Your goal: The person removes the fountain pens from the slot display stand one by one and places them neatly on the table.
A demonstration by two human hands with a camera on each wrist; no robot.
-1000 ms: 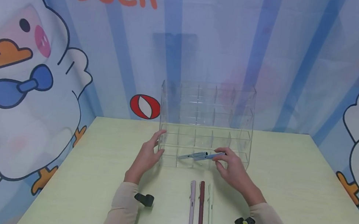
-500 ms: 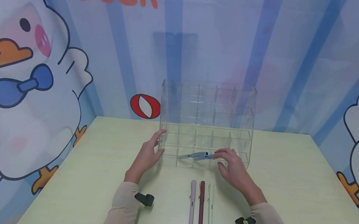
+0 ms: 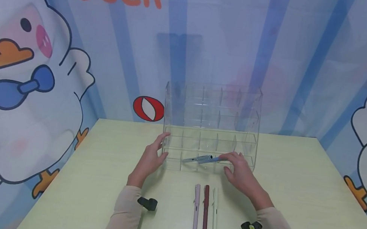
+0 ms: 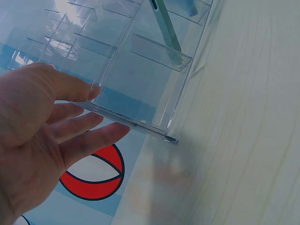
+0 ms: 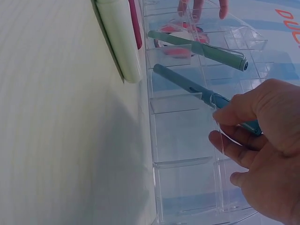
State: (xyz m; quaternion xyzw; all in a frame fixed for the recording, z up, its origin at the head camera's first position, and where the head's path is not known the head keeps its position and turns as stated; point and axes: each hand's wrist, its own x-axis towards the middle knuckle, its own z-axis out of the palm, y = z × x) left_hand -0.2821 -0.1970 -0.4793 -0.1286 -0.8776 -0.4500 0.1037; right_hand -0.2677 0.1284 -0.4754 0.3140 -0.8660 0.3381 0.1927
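Observation:
A clear acrylic organizer [image 3: 210, 132] with several compartments stands on the table. My left hand [image 3: 150, 160] grips its left side wall, thumb inside and fingers outside, as the left wrist view shows. Two capped pens lie slanted across the lowest row: a grey-green pen [image 5: 201, 49] and a blue pen [image 5: 183, 79], both with wire clips. My right hand [image 3: 238, 173] is at the blue pen's cap end. Its index finger touches the cap, while the thumb stands off below it in the head view. The fingers partly hide that cap.
In front of the organizer, a lilac pen [image 3: 196, 208], a dark red pen [image 3: 206, 209] and a pale green pen [image 3: 215, 212] lie side by side on the table [image 3: 86, 194]. Close behind the organizer hangs a blue striped backdrop [image 3: 219, 39] with duck drawings.
My right thumb has moved away from the blue pen, and the index finger has extended over its cap. Both pens and my left hand stay in place.

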